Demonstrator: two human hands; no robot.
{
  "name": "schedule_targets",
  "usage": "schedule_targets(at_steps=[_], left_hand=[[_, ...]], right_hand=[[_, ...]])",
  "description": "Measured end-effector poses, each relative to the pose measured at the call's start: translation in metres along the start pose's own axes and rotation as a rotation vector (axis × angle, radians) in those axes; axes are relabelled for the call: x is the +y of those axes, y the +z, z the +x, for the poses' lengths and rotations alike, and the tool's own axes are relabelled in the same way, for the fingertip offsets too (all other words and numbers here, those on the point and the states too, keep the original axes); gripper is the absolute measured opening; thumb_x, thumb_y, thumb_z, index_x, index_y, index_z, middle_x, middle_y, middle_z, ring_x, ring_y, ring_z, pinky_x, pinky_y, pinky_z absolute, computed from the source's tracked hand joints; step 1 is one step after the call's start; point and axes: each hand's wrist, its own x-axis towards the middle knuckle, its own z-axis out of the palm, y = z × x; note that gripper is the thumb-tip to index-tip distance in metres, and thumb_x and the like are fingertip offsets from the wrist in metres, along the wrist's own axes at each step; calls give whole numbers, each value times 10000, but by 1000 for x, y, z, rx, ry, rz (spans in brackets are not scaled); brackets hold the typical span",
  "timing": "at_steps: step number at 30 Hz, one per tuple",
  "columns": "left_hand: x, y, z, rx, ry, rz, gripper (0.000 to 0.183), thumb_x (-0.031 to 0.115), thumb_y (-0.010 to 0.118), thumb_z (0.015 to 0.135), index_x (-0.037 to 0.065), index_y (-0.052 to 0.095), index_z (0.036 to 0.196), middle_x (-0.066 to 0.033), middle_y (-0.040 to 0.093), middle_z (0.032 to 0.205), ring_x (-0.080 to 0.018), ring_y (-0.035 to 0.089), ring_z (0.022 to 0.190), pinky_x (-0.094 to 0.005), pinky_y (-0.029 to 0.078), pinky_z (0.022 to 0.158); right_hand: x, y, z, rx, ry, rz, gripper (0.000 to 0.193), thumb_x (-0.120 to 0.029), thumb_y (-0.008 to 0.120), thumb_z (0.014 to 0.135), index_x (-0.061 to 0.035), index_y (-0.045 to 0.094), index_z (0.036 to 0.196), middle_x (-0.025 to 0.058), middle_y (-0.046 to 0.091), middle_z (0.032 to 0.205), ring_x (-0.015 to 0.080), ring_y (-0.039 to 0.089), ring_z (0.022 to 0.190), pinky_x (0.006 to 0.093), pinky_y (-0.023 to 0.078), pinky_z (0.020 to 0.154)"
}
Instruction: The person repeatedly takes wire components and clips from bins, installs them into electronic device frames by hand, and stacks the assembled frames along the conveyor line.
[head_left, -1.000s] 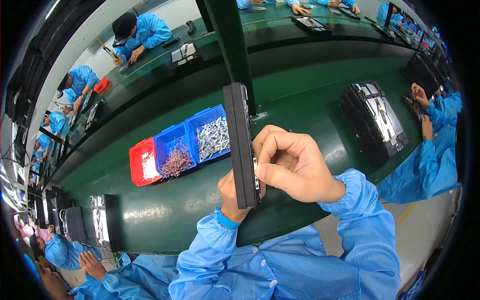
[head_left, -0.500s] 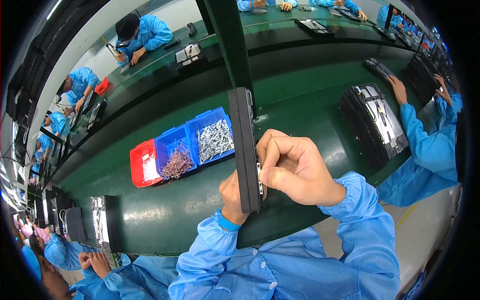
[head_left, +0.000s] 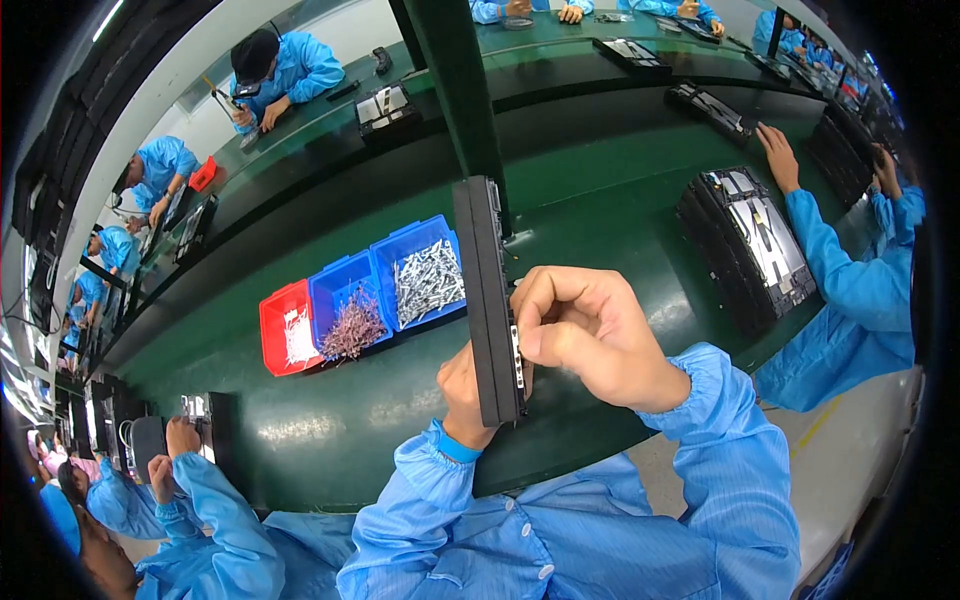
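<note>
A black flat device with a padded back (head_left: 484, 300) stands on edge above the bench, its inner face turned to the right. Behind its lower half, my left hand (head_left: 461, 388) grips it, the fingers mostly hidden by the device. My right hand (head_left: 592, 335) is at the inner face, thumb and fingers pinched close beside a narrow white-silver strip (head_left: 517, 357). What the pinch holds, if anything, is hidden. Left of the device, the nearest blue bin (head_left: 405, 238) contains many small silver-white parts. Next to it another blue bin (head_left: 325, 285) has thin pinkish wired parts heaped in it.
A red bin (head_left: 273, 340) with small white pieces ends the row. At right, a stack of black devices (head_left: 752, 245) stands near a co-worker's sleeve (head_left: 845, 255). A green post (head_left: 455, 90) rises behind. Another device stack (head_left: 208, 440) and a co-worker's hands are at left.
My right hand has shifted slightly at the device, still pinched. The right co-worker's device has slid left along the far belt, away from the hand. The left co-worker's hands have risen to the device stack.
</note>
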Motion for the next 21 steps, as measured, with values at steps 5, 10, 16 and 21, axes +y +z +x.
schedule_targets(at_steps=[5,10,16,21], left_hand=[[2,-2,2,-11,55,45,323,52,788,719,-11,680,1017,-137,703,893,-289,709,732,-342,562,601],[2,-5,3,-52,92,90,356,28,756,741,-32,672,1082,-179,709,1015,-305,727,810,-341,580,643],[-1,-2,1,-51,127,149,395,26,730,765,-67,649,1140,-219,692,1116,-306,734,866,-330,589,665],[-2,0,6,-28,193,150,498,37,729,771,-100,603,1233,-219,704,1079,-282,737,817,-326,584,646]], right_hand=[[0,-1,1,23,21,-7,33,13,597,860,31,579,882,75,640,850,107,633,798,269,532,737],[-3,1,1,43,28,20,67,26,601,849,19,556,898,65,632,863,104,629,814,269,528,754],[-7,1,1,44,75,16,84,32,601,836,9,551,899,56,619,866,98,613,817,266,516,757],[-6,1,1,36,62,-6,111,33,593,829,-10,530,910,32,590,871,86,580,819,265,496,752]])
